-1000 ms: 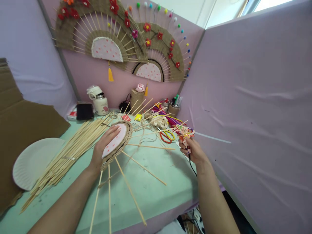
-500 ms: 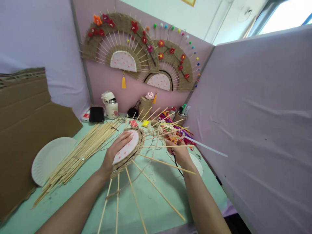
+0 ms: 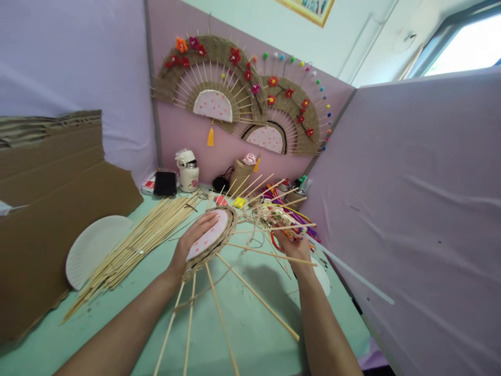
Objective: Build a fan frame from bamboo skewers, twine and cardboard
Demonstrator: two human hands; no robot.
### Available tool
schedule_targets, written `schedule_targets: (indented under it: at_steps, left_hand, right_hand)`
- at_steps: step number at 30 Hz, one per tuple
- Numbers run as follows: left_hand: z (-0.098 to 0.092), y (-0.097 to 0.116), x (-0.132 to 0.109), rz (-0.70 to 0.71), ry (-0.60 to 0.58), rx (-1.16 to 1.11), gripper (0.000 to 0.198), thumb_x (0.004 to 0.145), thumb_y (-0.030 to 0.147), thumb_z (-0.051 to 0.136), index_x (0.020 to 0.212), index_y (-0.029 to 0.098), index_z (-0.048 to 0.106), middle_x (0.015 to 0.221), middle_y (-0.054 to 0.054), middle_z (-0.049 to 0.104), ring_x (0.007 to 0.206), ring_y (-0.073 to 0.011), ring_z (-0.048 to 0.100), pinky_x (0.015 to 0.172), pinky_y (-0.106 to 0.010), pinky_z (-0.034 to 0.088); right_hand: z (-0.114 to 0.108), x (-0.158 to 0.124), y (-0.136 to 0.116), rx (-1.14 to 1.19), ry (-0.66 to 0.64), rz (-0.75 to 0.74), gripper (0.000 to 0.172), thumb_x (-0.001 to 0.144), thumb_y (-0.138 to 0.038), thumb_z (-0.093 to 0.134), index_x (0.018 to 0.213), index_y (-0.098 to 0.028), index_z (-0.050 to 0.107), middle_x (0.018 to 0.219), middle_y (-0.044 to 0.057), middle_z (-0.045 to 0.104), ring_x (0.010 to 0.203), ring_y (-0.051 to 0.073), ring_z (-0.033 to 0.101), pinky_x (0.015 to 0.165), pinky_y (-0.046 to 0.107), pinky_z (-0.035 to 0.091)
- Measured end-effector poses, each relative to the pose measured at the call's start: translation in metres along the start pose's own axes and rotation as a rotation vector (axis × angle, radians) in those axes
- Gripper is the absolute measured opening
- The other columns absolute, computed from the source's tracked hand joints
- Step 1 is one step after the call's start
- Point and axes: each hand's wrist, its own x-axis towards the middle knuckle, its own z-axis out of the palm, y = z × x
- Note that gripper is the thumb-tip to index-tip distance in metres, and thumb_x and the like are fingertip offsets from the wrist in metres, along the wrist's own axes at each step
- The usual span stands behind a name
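Note:
A half-made fan (image 3: 213, 237) lies on the green table (image 3: 250, 334): a pink dotted half-disc edged with woven jute, with bamboo sticks (image 3: 256, 297) fanning out from it. My left hand (image 3: 191, 241) lies flat on the half-disc, fingers stretched out. My right hand (image 3: 291, 244) is closed around a small patterned glue gun (image 3: 284, 222) beyond the fan's right side, among the sticks; a long glue stick (image 3: 352, 271) juts out to the right and a black cord runs down by the wrist.
A bundle of loose bamboo sticks (image 3: 136, 243) and a white paper plate (image 3: 94, 249) lie left, beside brown cardboard (image 3: 47, 209). At the back stand a mug (image 3: 188, 172), a jute spool (image 3: 242, 169), pen cups and two finished fans (image 3: 219, 83) on the pink wall. Purple partition right.
The view has tilted up and swung, so the wall fans sit lower in the picture. My right hand with the glue gun has moved in closer to the fan's sticks. My left hand stays pressed on the half-disc.

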Motion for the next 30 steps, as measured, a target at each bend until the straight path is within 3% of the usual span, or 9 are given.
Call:
schedule_targets:
  at_steps: [6, 11, 16, 21, 30]
  left_hand:
    - [-0.001, 0.001, 0.001, 0.015, -0.009, -0.011, 0.044, 0.093, 0.040, 0.051, 0.136, 0.028, 0.053, 0.145, -0.007, 0.049, 0.137, -0.0262, 0.040, 0.116, -0.047, 0.027]
    - [0.003, 0.003, -0.002, 0.023, -0.038, -0.012, 0.043, 0.093, 0.037, 0.051, 0.136, 0.028, 0.054, 0.144, -0.007, 0.050, 0.137, -0.0253, 0.040, 0.117, -0.045, 0.027]
    - [0.008, 0.005, -0.004, -0.010, -0.040, -0.033, 0.045, 0.092, 0.042, 0.053, 0.134, 0.026, 0.056, 0.143, -0.007, 0.052, 0.137, -0.0262, 0.041, 0.116, -0.045, 0.029]
    - [0.010, 0.005, -0.005, -0.006, -0.051, -0.052, 0.047, 0.091, 0.044, 0.053, 0.134, 0.027, 0.056, 0.143, -0.007, 0.051, 0.135, -0.0267, 0.043, 0.116, -0.044, 0.030]
    - [0.012, 0.010, -0.006, -0.045, -0.044, -0.070, 0.044, 0.092, 0.042, 0.052, 0.133, 0.027, 0.057, 0.143, -0.008, 0.052, 0.136, -0.0261, 0.042, 0.116, -0.044, 0.030]
  right_hand:
    - [-0.009, 0.007, -0.003, -0.010, 0.086, -0.047, 0.040, 0.072, -0.053, 0.068, 0.091, -0.018, 0.071, 0.062, 0.004, 0.066, 0.066, 0.022, 0.062, 0.054, 0.030, 0.049]
    - [0.008, 0.008, -0.004, 0.042, 0.080, 0.044, 0.036, 0.065, -0.045, 0.074, 0.088, -0.018, 0.071, 0.077, 0.006, 0.072, 0.073, 0.023, 0.065, 0.062, 0.034, 0.052]
    - [0.019, 0.007, 0.005, 0.053, -0.021, -0.052, 0.023, 0.068, -0.038, 0.072, 0.082, -0.021, 0.072, 0.081, 0.005, 0.073, 0.082, 0.026, 0.067, 0.071, 0.037, 0.054]
    - [0.021, 0.007, 0.011, 0.012, -0.037, -0.188, 0.015, 0.070, -0.035, 0.070, 0.079, -0.023, 0.072, 0.080, 0.005, 0.073, 0.084, 0.026, 0.067, 0.076, 0.039, 0.053]
    - [0.023, 0.004, 0.019, -0.029, -0.001, -0.097, 0.023, 0.069, -0.041, 0.068, 0.076, -0.019, 0.070, 0.072, 0.005, 0.070, 0.068, 0.021, 0.061, 0.062, 0.034, 0.050]
